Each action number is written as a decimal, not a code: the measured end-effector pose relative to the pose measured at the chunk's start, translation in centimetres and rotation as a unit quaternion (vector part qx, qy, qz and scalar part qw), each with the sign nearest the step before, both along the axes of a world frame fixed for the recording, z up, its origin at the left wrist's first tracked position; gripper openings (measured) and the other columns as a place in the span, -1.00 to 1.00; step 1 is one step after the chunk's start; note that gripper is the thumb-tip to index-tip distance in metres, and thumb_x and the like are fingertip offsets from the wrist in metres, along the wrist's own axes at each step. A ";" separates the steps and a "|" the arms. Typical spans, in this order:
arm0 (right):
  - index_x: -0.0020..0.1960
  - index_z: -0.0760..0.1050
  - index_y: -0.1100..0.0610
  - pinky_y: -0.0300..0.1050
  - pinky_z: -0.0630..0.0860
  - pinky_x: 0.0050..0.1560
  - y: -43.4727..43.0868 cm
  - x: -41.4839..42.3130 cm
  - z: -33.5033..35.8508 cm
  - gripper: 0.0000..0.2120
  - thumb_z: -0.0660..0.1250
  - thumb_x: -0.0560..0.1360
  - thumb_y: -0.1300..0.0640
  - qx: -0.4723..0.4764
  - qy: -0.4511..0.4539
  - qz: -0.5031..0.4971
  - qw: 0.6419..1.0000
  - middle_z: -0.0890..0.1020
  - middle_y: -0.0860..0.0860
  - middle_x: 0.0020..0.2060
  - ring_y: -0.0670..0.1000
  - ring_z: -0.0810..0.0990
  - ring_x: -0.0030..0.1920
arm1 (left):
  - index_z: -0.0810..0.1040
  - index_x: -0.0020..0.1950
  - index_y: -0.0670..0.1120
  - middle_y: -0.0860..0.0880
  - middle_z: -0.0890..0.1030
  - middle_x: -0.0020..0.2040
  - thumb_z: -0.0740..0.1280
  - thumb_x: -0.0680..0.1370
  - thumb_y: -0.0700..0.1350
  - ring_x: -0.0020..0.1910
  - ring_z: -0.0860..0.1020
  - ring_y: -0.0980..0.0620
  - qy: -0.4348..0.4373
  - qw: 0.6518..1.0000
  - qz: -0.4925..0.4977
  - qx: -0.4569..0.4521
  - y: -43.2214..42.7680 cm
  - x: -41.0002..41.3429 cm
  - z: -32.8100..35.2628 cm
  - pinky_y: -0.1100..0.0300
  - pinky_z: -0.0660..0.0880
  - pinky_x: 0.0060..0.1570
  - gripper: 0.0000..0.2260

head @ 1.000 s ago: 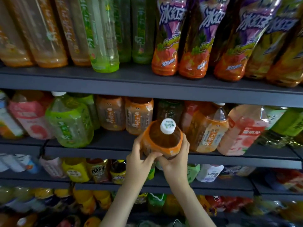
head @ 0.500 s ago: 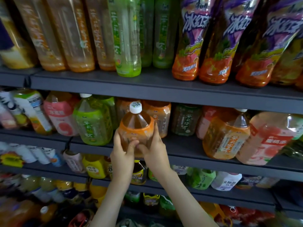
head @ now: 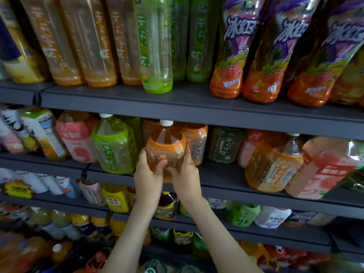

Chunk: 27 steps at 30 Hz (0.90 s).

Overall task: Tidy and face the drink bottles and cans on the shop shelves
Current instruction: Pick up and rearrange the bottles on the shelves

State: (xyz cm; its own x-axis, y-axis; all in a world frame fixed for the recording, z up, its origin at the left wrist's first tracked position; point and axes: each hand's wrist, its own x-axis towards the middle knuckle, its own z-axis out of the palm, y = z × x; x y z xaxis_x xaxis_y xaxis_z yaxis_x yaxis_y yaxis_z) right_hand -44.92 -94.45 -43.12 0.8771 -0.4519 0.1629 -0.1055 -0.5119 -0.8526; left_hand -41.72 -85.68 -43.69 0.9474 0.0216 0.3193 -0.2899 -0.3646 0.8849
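- green-label bottle (head: 115,146) stands on the middle shelf (head: 226,184), just left of the work and close beside it.
- left hand (head: 148,178) grasps the orange tea bottle (head: 166,148) low on its left side, with its thumb lying across the front.
- the orange tea bottle stands at the shelf's front. its long axis is close to vertical, its label faces out, and its white cap (head: 166,122) sits just under the upper shelf (head: 216,115).
- right hand (head: 186,177) grasps the same bottle on its right side, fingers running up the label and thumb on the lower front.
- a second orange bottle (head: 197,142) sits behind and to the right, touching or nearly touching; i cannot tell which.
- key relation: the bottle lies straight ahead of and above both wrists, centred between them, so neither hand is nearer. what seems left is a small turn or push back along the shelf.
- change: a second ago the bottle was tipped with its cap towards the camera, held out in front of the shelf edge and further right. half a second ago it was upright. now it is in the row beside the green one.
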 end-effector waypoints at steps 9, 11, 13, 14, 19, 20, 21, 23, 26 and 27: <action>0.46 0.20 0.16 -0.32 0.33 0.17 -4.7 -5.1 -0.3 -0.45 0.31 0.53 0.23 -0.035 -0.061 -0.080 0.994 0.43 0.08 0.32 0.02 0.43 0.32 | -0.10 0.54 -0.12 -0.16 0.04 0.53 0.34 0.53 -0.11 0.50 0.05 -0.09 0.017 0.997 0.071 -0.031 -4.4 -3.4 0.3 0.06 0.13 0.42 -0.24; 0.43 0.24 0.18 -0.19 0.43 0.17 -6.2 -6.4 -0.3 -0.47 0.32 0.51 0.27 -0.040 -0.091 -0.132 0.986 0.47 0.06 0.20 0.05 0.47 0.24 | -0.16 0.53 -0.04 -0.14 -0.10 0.54 0.44 0.44 -0.10 0.51 -0.07 -0.11 0.003 0.997 0.069 -0.023 -5.2 -4.1 0.3 -0.01 0.09 0.41 -0.10; 0.38 0.27 0.27 -0.07 0.45 0.18 -7.9 -7.7 0.2 -0.47 0.36 0.46 0.33 -0.053 -0.143 -0.215 0.965 0.45 0.11 0.14 0.10 0.46 0.18 | -0.16 0.53 -0.01 -0.15 -0.15 0.52 0.50 0.37 -0.10 0.50 -0.09 -0.17 -0.029 0.997 0.074 -0.004 -5.8 -4.2 0.2 -0.14 0.11 0.42 -0.02; 0.36 0.26 0.33 -0.08 0.39 0.22 -8.8 -8.3 0.3 -0.44 0.39 0.43 0.35 -0.057 -0.166 -0.266 0.948 0.44 0.19 0.15 0.12 0.41 0.19 | -0.15 0.52 0.00 -0.18 -0.15 0.52 0.52 0.35 -0.10 0.49 -0.08 -0.20 -0.043 0.996 0.080 0.011 -6.1 -4.1 0.1 -0.21 0.13 0.41 0.00; 0.36 0.18 0.37 0.05 0.22 0.28 -13.5 -10.5 0.9 -0.20 0.47 0.27 0.12 -0.048 -0.189 -0.420 0.886 0.34 0.30 0.22 0.12 0.25 0.23 | -0.18 0.52 -0.13 -0.22 0.01 0.50 0.53 0.36 -0.04 0.47 0.00 -0.19 0.017 0.996 0.091 0.010 -5.9 -2.7 0.2 -0.18 0.15 0.41 0.03; 0.39 0.16 0.35 0.09 0.23 0.30 -14.1 -10.6 0.8 -0.14 0.52 0.26 0.10 -0.034 -0.175 -0.418 0.891 0.33 0.28 0.26 0.12 0.25 0.27 | -0.18 0.52 -0.15 -0.21 0.04 0.49 0.52 0.37 -0.04 0.47 0.01 -0.17 0.027 0.996 0.087 0.001 -5.6 -2.4 0.2 -0.10 0.16 0.42 0.02; 0.42 0.13 0.33 0.12 0.24 0.34 -14.6 -10.5 0.6 -0.08 0.56 0.25 0.11 -0.013 -0.158 -0.407 0.900 0.30 0.27 0.30 0.14 0.24 0.31 | -0.19 0.52 -0.17 -0.21 0.05 0.49 0.52 0.37 -0.04 0.47 0.02 -0.16 0.032 0.996 0.089 -0.003 -5.5 -2.2 0.2 -0.05 0.16 0.39 0.02; 0.46 0.06 0.31 0.14 0.20 0.39 -15.1 -10.1 0.1 -0.02 0.58 0.25 0.14 0.012 -0.135 -0.375 0.917 0.23 0.26 0.35 0.22 0.21 0.37 | -0.20 0.52 -0.17 -0.20 0.03 0.50 0.50 0.39 -0.04 0.48 0.02 -0.16 0.034 0.995 0.097 -0.005 -5.3 -1.9 0.3 0.00 0.16 0.39 0.00; 0.46 0.04 0.33 0.19 0.16 0.41 -15.1 -9.5 -0.8 0.00 0.59 0.24 0.17 0.021 -0.126 -0.364 0.923 0.24 0.28 0.36 0.26 0.19 0.39 | -0.16 0.53 -0.19 -0.19 0.02 0.52 0.46 0.44 -0.07 0.49 0.04 -0.17 0.040 0.992 0.116 0.001 -5.0 -1.6 0.5 0.00 0.15 0.41 -0.07; 0.47 0.04 0.33 0.19 0.15 0.42 -15.0 -9.3 -0.8 0.00 0.58 0.25 0.18 0.025 -0.125 -0.366 0.922 0.23 0.29 0.37 0.27 0.18 0.40 | -0.14 0.53 -0.20 -0.20 0.03 0.52 0.44 0.46 -0.08 0.49 0.05 -0.17 0.044 0.991 0.127 0.005 -4.8 -1.4 0.7 -0.02 0.16 0.42 -0.10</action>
State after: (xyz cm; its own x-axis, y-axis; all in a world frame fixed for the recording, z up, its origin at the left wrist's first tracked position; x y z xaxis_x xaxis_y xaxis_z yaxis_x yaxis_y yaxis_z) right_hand -54.26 -109.47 -43.95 0.2712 -0.9206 0.2809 -0.2047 -0.3403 -0.9178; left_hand -43.15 -90.47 -42.97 0.9356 0.2611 0.2375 -0.1095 -0.4247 0.8987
